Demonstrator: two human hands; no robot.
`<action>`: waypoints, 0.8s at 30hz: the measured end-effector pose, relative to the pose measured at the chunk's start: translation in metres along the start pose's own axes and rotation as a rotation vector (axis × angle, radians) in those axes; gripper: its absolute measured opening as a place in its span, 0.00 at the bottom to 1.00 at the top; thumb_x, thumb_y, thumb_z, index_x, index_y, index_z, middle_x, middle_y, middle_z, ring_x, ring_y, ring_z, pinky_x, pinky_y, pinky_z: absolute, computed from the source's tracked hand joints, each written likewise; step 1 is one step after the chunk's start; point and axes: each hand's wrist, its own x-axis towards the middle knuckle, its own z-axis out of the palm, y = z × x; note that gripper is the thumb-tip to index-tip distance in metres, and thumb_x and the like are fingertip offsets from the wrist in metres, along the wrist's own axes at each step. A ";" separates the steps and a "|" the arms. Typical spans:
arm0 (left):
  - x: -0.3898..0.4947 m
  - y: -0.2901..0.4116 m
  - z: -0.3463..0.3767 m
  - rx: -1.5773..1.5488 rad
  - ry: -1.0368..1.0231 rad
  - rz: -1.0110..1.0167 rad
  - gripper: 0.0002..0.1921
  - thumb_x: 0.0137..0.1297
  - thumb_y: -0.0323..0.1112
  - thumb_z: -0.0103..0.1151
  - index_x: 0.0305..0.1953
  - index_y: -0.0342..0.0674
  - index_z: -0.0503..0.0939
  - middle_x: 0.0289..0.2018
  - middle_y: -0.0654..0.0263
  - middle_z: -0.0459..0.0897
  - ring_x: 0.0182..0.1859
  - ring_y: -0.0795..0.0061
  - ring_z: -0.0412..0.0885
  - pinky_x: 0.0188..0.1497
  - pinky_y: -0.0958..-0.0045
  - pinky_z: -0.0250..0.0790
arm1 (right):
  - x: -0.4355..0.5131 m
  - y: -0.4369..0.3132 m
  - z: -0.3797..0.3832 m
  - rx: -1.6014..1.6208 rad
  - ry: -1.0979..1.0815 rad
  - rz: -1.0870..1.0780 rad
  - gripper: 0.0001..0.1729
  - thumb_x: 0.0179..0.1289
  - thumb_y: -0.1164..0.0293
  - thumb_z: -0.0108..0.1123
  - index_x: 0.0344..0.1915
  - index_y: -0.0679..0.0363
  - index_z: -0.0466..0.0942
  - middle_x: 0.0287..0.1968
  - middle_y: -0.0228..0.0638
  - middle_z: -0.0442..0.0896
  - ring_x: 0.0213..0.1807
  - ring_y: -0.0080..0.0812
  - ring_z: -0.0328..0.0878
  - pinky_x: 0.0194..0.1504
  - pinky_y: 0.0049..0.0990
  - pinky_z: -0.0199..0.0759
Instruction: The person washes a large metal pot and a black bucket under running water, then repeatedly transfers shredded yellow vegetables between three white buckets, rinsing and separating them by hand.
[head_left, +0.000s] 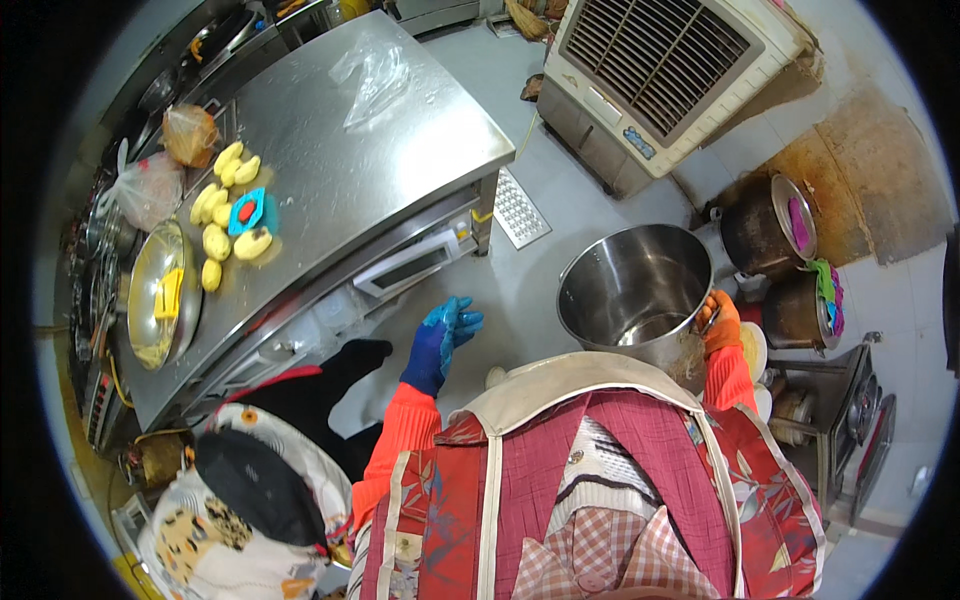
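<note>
My right hand (721, 322), in an orange glove, grips the side handle of a large stainless steel pot (637, 289). The pot is tilted, so its mouth faces up and away from me. Its inside looks shiny, with a bright patch of reflection at the bottom. My left hand (448, 334), in a blue coated glove, hangs over the grey floor to the left of the pot. Nothing is in it, and its fingers are partly spread. Bright orange sleeves cover both my forearms.
At left, a steel table (330, 172) bears peeled potatoes (217, 241), a metal bowl (154, 315) and a clear plastic bag (375, 79). Beside me stands another person (247, 480). An air cooler (652, 75) is ahead; blackened pots (757, 232) and a gas stove (862, 405) line the right.
</note>
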 end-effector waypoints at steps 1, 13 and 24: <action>0.019 0.021 0.013 -0.002 -0.043 0.037 0.26 0.77 0.55 0.46 0.59 0.38 0.76 0.47 0.58 0.85 0.49 0.67 0.83 0.56 0.64 0.72 | 0.011 -0.010 0.007 0.010 -0.033 0.008 0.11 0.67 0.60 0.60 0.27 0.47 0.74 0.18 0.16 0.72 0.14 0.19 0.64 0.16 0.20 0.59; 0.226 0.150 0.112 -0.218 0.101 0.117 0.29 0.78 0.56 0.44 0.63 0.34 0.72 0.46 0.59 0.84 0.49 0.65 0.83 0.56 0.61 0.74 | 0.220 -0.081 0.223 0.119 -0.292 0.233 0.20 0.67 0.60 0.57 0.19 0.45 0.64 0.16 0.20 0.61 0.15 0.26 0.56 0.22 0.30 0.53; 0.331 0.207 0.105 -0.484 0.157 0.307 0.26 0.79 0.52 0.44 0.61 0.33 0.73 0.46 0.56 0.86 0.50 0.64 0.84 0.58 0.60 0.74 | 0.341 -0.098 0.489 -0.124 -0.633 0.386 0.11 0.68 0.60 0.58 0.28 0.50 0.75 0.20 0.24 0.75 0.16 0.27 0.66 0.21 0.26 0.59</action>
